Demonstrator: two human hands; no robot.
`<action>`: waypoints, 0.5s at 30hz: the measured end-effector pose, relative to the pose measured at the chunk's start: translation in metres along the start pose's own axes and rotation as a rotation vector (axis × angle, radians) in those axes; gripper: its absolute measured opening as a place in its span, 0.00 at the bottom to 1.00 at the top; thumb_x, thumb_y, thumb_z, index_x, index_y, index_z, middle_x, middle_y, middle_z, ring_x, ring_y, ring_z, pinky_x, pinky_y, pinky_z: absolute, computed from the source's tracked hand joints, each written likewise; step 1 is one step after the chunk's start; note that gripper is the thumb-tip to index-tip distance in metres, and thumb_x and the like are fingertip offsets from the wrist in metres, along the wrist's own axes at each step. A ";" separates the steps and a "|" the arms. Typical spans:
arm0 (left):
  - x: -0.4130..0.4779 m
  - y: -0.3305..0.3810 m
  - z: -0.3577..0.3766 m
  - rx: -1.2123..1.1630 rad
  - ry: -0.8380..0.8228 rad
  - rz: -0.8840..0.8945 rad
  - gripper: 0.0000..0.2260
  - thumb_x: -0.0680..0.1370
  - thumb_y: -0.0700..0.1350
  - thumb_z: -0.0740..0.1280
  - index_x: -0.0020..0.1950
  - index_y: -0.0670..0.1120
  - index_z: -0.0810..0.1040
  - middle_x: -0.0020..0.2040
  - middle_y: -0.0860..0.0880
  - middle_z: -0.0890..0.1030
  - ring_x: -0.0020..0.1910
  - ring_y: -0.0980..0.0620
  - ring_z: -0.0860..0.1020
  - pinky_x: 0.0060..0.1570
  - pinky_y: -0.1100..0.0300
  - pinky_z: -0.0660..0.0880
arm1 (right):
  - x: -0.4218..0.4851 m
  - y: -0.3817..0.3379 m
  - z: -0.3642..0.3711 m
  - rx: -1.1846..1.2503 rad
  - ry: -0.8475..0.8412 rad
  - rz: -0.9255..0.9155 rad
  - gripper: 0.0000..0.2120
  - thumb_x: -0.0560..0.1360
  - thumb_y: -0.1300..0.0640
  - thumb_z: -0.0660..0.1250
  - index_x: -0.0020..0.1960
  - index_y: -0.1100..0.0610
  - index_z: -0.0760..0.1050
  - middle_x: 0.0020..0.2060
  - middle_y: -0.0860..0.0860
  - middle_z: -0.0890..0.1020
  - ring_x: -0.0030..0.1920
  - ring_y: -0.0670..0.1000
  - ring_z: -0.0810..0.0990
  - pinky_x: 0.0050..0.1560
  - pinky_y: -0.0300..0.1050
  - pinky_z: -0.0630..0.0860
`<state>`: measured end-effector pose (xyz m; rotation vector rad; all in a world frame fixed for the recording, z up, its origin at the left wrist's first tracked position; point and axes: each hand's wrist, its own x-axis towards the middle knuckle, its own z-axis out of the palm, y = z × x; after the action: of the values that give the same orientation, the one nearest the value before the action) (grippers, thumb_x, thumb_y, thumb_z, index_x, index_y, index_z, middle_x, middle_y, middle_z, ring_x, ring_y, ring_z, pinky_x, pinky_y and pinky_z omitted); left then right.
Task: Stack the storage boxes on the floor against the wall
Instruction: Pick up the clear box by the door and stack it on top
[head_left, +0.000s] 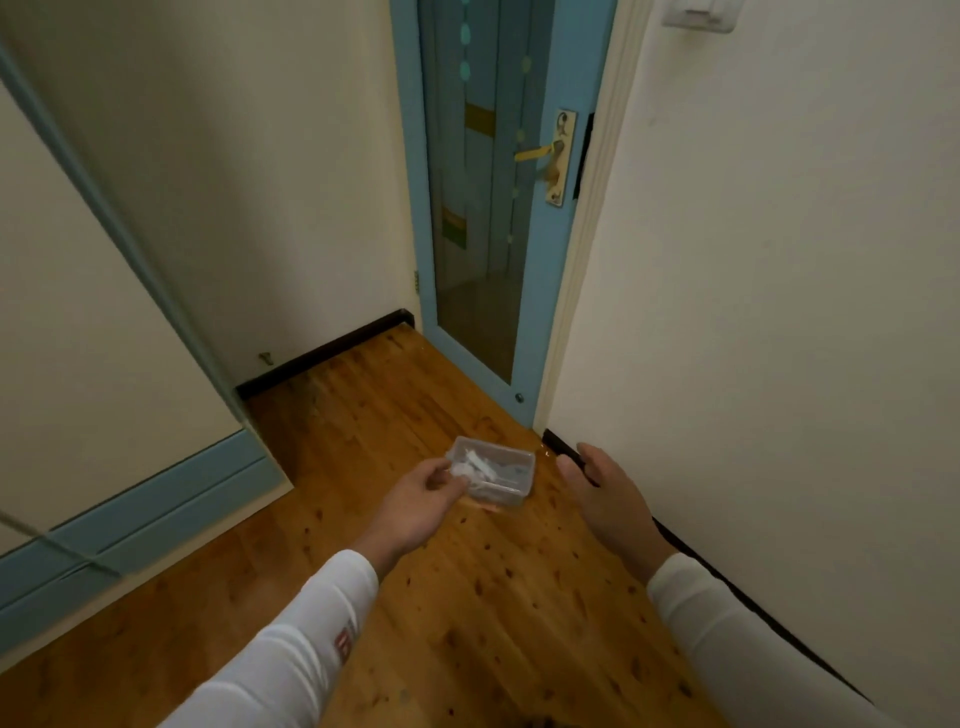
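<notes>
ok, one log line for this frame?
left hand: gripping near corner of clear box | right hand: open, empty, beside wall | box: low over floor, near door

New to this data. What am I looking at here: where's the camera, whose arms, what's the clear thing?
There is no robot; a person wears one wide-angle camera on the head, looking forward and down, so the arms in white sleeves are their own. The left hand grips the near edge of a small clear storage box with pale contents, low over the wooden floor; whether it touches the floor I cannot tell. The right hand is open and empty, close to the wall on the right. Ahead is a blue door with a brass handle.
</notes>
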<state>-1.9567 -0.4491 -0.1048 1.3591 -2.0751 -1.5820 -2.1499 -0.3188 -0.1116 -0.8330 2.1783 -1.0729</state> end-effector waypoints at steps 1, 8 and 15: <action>0.016 0.004 0.000 -0.016 -0.010 -0.005 0.24 0.79 0.56 0.64 0.74 0.51 0.68 0.63 0.54 0.73 0.56 0.56 0.71 0.48 0.65 0.68 | 0.012 -0.002 -0.001 0.001 0.002 -0.024 0.19 0.76 0.37 0.58 0.60 0.47 0.73 0.58 0.50 0.78 0.45 0.39 0.76 0.40 0.27 0.67; 0.137 0.037 0.017 -0.008 -0.102 -0.022 0.20 0.79 0.53 0.66 0.70 0.50 0.72 0.53 0.61 0.75 0.61 0.53 0.73 0.55 0.59 0.68 | 0.133 0.008 -0.013 0.015 0.045 0.031 0.25 0.79 0.38 0.57 0.72 0.49 0.66 0.69 0.50 0.73 0.56 0.40 0.73 0.56 0.35 0.65; 0.230 0.052 0.021 -0.023 -0.095 -0.114 0.22 0.79 0.55 0.65 0.72 0.50 0.70 0.59 0.56 0.73 0.58 0.57 0.71 0.55 0.62 0.65 | 0.241 0.016 -0.017 0.031 -0.011 0.109 0.33 0.77 0.34 0.56 0.76 0.50 0.62 0.73 0.50 0.68 0.70 0.51 0.68 0.67 0.51 0.65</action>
<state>-2.1262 -0.6083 -0.1502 1.4456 -2.0588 -1.7422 -2.3216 -0.4795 -0.1674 -0.6963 2.1659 -1.0422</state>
